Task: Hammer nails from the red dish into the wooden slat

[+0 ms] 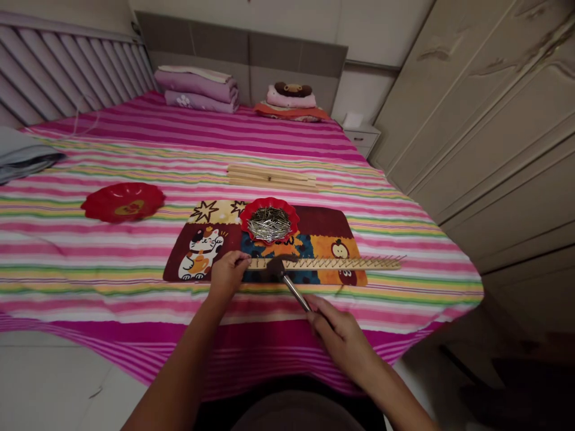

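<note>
A thin wooden strip (309, 264) lies across a patterned mat (179, 248), its right end reaching past the mat's edge. Many nails stick out of the strip in a slanting row along its right part. My left hand (228, 272) has its fingers closed at the strip's left end; whether a nail is also pinched there is too small to tell. With my right hand (344, 335) I grip a hammer (294, 290) by its handle. The hammer's dark head is over the strip, just right of my left fingers. Behind it, a red scalloped bowl (294, 226) holds a pile of nails (268, 224).
Several bare wooden strips (269, 178) lie behind the mat on the striped bedspread (395, 203). An upturned-looking red plate (105, 203) is at the left. Folded bedding (200, 90) and a pillow stack (291, 99) sit by the headboard. Wardrobe doors (471, 120) line the right.
</note>
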`<state>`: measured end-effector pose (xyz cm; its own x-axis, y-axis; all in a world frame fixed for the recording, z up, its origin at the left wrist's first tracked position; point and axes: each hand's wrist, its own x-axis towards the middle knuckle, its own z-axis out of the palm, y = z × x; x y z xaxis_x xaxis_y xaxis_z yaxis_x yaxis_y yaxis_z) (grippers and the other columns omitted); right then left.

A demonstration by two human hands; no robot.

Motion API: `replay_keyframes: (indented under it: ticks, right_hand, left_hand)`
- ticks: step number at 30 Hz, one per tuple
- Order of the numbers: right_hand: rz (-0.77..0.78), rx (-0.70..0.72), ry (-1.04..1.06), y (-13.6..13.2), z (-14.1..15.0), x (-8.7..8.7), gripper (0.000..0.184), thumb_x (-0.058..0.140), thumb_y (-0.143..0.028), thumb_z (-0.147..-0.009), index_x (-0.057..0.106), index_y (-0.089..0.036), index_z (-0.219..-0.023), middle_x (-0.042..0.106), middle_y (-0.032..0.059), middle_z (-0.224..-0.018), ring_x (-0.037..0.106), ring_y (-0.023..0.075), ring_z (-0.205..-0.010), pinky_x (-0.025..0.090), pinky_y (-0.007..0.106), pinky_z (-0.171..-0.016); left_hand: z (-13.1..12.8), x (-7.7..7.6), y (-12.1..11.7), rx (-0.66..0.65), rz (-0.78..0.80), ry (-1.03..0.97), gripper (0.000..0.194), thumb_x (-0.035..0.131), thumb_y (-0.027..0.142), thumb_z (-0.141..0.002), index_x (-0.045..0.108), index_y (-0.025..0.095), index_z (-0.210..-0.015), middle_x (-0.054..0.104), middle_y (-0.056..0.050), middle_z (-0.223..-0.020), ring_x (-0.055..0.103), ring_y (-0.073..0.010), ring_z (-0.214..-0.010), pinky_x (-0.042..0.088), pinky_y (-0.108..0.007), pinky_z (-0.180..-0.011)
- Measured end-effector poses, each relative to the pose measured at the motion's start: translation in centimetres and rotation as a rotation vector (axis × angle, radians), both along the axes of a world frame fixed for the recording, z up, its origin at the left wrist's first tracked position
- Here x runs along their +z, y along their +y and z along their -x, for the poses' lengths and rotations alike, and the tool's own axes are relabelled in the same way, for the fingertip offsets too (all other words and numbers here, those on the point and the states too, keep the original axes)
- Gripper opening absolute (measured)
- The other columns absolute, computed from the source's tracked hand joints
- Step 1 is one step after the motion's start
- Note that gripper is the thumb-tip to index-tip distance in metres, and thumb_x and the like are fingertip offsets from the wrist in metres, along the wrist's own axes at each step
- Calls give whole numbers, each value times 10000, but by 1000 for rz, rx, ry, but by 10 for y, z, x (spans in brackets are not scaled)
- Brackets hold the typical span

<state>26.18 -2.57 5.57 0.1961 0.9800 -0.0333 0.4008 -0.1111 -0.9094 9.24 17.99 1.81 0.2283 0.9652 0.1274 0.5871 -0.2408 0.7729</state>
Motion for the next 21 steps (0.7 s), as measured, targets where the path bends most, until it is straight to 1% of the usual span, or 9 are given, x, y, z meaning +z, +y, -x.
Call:
replay_keyframes:
  ticks: [2,4,7,10,13,16,18,19,21]
  right_hand:
    - [-88,19,-120,23,5,17,346,410,-311,-926,556,-197,-1218,521,-40,-592,467,100,-502,394,202,-494]
    - [-164,39,-238,44,9,27,347,404,-274,-926,546,-192,-1232,632,7,-710,573,133,-613,460,231,-596]
    - [-195,77,-422,67,14,30,369,408,-232,-909,536,-160,-1247,701,96,-936,647,203,-812,500,314,-742]
    - [-138,120,-504,73,17,28,370,420,-211,-892,551,-146,-1232,705,125,-985,659,236,-861,508,358,-774]
    - [-137,130,-399,57,17,28,367,400,-233,-916,533,-185,-1254,709,75,-918,660,200,-815,511,309,-754]
    - [-70,94,-253,24,8,24,372,384,-293,-935,526,-204,-1268,695,24,-803,638,155,-681,509,245,-660]
    - [15,89,-202,-2,-4,13,387,392,-322,-928,540,-206,-1266,695,25,-827,630,149,-666,506,232,-629]
    - [53,91,-190,-15,-11,4,384,410,-335,-918,563,-208,-1247,695,32,-867,634,156,-706,507,240,-662]
    - [113,61,-164,-37,-25,-21,396,438,-365,-893,593,-210,-1223,689,31,-821,627,170,-695,507,255,-658]
  left_hand:
    - [0,-1,-1,-6,-18,25,87,585,289,-690,645,228,-673,661,14,-721,589,-144,-702,441,-238,-684]
    - [0,-2,-1,-18,-43,43,88,580,283,-702,647,229,-684,657,13,-725,584,-142,-703,433,-236,-682]
    - [0,-6,-1,-34,-73,66,96,571,285,-719,641,224,-695,649,6,-743,578,-142,-715,415,-238,-676]
    - [1,-7,-1,-38,-88,116,124,560,286,-726,608,208,-642,603,1,-683,551,-139,-667,389,-242,-633]
    - [0,-6,-1,-46,-94,128,139,535,278,-736,603,206,-639,587,-1,-667,547,-138,-663,379,-242,-616]
    - [0,-4,-2,-44,-55,89,114,536,271,-719,626,210,-682,629,-9,-721,572,-141,-688,407,-246,-653]
    - [1,-2,-1,-50,-8,53,113,552,276,-691,640,213,-724,653,-12,-759,588,-143,-692,432,-252,-677]
    - [2,0,-1,-55,21,31,129,557,279,-678,644,215,-749,661,-9,-769,594,-143,-689,443,-254,-680]
    - [3,5,3,-53,83,-20,181,548,290,-669,645,220,-806,672,1,-763,603,-143,-684,460,-252,-673]
